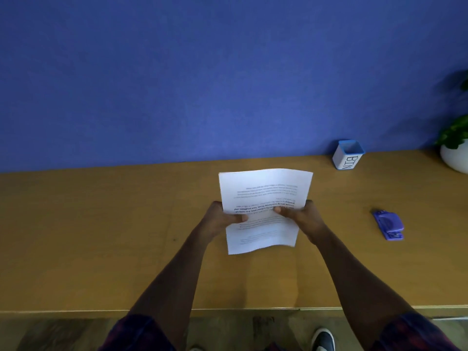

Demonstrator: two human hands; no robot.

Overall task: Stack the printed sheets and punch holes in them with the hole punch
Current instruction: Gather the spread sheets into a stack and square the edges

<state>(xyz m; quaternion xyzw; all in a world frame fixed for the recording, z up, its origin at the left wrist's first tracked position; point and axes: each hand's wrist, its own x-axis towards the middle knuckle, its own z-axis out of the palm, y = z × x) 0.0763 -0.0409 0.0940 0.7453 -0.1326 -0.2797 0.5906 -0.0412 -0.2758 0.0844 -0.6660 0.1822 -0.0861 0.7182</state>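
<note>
I see left hand [224, 219] and right hand [301, 217] gripping opposite side edges of white printed paper sheets [264, 198], thumbs on top, held above middle of tan wooden desk [101, 224]. Purple plastic hole punch [388, 224] lies right, well apart. White blue-rimmed "BIN" cup [348, 155] far right by blue wall [177, 72].

The plant pot [454, 158] (right edge) is cut off; the sheets' [263, 211] print seems too blurred to read.

Short dark plaid sleeves [141, 333] (reddish checks), bare forearms, and a dark white-soled shoe [323, 339].
</note>
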